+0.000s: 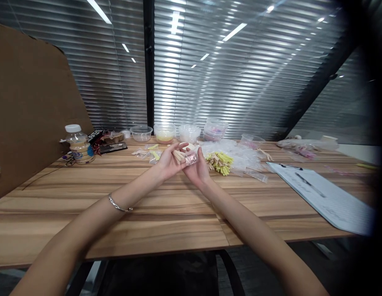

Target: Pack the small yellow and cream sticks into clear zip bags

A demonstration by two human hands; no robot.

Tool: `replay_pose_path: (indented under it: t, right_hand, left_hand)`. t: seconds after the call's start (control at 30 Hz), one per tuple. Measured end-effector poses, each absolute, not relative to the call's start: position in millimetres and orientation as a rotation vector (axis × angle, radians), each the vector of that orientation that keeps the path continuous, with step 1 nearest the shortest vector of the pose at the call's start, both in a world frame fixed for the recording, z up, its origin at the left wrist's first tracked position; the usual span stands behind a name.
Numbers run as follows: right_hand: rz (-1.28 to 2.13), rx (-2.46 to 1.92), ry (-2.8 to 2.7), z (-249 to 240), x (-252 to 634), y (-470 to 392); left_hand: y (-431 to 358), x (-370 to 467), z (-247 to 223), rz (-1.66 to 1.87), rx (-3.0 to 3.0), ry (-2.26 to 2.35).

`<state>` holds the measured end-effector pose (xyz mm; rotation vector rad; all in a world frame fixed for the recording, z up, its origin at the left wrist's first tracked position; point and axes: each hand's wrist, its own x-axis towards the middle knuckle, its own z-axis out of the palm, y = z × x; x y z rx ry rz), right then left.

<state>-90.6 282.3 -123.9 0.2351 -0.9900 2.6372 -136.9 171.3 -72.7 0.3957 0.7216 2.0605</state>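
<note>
One white-capped bottle (pixel 80 147) at L of bench (pixel 185 222); your L hand (pixel 169 161), grip closed on pale sticks (pixel 178 155); small clear bag (pixel 192 158) btwn your hands, above bench; your R hand (pixel 200 172), grip on bag; yellow-tipped bundle (pixel 222 163) just R; clipboard (pixel 329 207) w/ pen (pixel 310 185) far R.

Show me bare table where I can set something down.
Left: between the left forearm and the bottle. Middle: the wedge between that arm and the right forearm. Right: between the right forearm and the clipboard. Crowded: the back edge, lined with bowls, and beside the right hand, where yellow sticks and bags lie.
</note>
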Motion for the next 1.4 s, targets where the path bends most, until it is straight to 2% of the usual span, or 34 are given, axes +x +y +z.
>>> replay_pose_path:
  t: [0.07,0.17,0.3,0.53,0.8,1.0,1.17,1.4]
  right_hand:
    - [2.439,0.091,-1.125,-124,-91,286]
    - [1.919,-0.155,-1.351,-121,-88,293]
    - [1.260,0.056,-1.727,-109,-75,292]
    - [0.641,0.265,-2.171,-117,-70,276]
    - [0.524,0.235,-2.205,-133,-78,281]
    - [0.570,0.256,-2.195,-132,-74,276]
    - [0.481,0.298,-2.200,-133,-73,275]
    - [0.642,0.267,-2.105,-132,-73,279]
  left_hand:
    - [166,-149,-68,2.035,0.475,0.824]
    - [154,-168,-61,2.013,0.637,0.977]
    - [140,-189,-56,1.893,0.766,1.172]
    - [136,-189,-56,1.657,1.043,1.359]
    - [138,-175,-58,1.514,1.002,1.208]
    - [139,-170,-60,1.500,1.000,1.184]
    - [135,-167,-53,1.539,0.958,1.189]
    - [122,-179,-39,1.494,1.116,1.342]
